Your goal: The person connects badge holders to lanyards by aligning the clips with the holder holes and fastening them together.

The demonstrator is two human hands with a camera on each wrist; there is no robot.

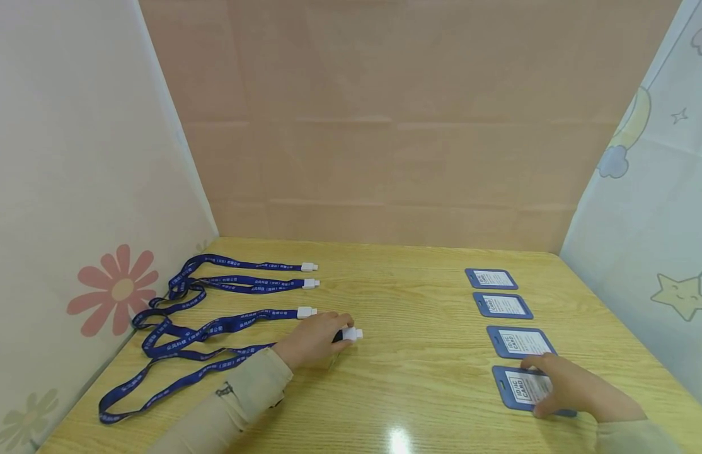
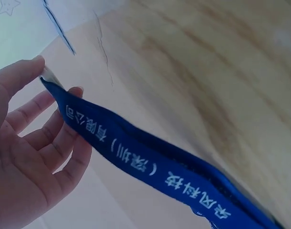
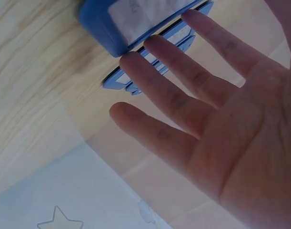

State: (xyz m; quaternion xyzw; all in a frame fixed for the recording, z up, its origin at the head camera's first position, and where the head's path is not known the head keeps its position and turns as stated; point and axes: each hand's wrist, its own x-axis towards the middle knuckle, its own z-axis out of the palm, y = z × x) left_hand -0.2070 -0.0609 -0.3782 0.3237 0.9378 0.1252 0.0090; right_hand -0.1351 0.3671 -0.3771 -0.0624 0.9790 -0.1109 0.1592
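Observation:
My left hand (image 1: 319,337) pinches the white plastic clip (image 1: 351,334) at the end of the nearest blue lanyard (image 1: 198,376). In the left wrist view the printed blue strap (image 2: 150,155) runs from those fingers to the lower right. On the right, my right hand (image 1: 572,388) spans the nearest blue badge holder (image 1: 506,388), labelled ID/IC CARD, with thumb and fingers at its opposite long edges. The right wrist view shows the fingertips (image 3: 131,59) at the holder's edge; the thumb is mostly hidden there. This hand covers the holder's right part.
Several more blue lanyards lie at the left, their white clips (image 1: 307,312) pointing right and their straps partly overlapping. Further badge holders (image 1: 521,342) lie in a column behind the nearest one. A beige backdrop (image 1: 385,126) and patterned side cloths (image 1: 640,252) border the wooden table (image 1: 396,302).

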